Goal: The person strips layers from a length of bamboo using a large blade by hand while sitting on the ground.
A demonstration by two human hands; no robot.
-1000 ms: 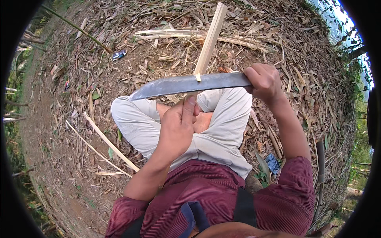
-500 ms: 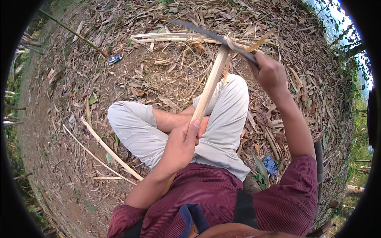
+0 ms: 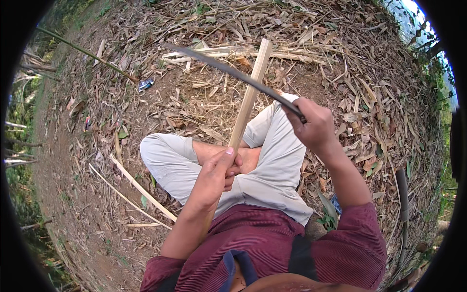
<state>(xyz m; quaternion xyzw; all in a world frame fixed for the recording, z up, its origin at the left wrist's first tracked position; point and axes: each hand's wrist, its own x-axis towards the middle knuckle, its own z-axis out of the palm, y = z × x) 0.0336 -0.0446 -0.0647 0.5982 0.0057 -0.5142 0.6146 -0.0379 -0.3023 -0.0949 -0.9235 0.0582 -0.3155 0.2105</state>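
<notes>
"Pale wood strip (image 3: 245, 109) in the left hand (image 3: 221, 173), as I read it on my remote feed. Can you confirm the grip?"

"Confirmed. Left hand's just off centre twd 6 o'clock, fingers curled right round the strip, thumb laid on it, no gap I can see. Strip's far end points betw 12 and 1; its lower end I can't make out by the forearm."

"And the other one?"

"Right hand (image 3: 314, 124), betw 2 and 3 o'clock, closed tight on the handle end of a long dark blade (image 3: 228, 70). Blade runs twd 10–11 and crosses the strip's upper half. Touching or just above, can't tell from my end."

"Surroundings, quick pls?"

"Split lengths (image 3: 292, 57) on leaf litter (image 3: 369, 87) at 12, a curved pale slat (image 3: 141, 188) at 8, small blue packet (image 3: 145, 85) approx 10, dark stick (image 3: 402, 199) nr 4. Pale grey trousers (image 3: 170, 155), legs crossed, below the left hand; maroon shirt (image 3: 262, 253) at 6."
</notes>
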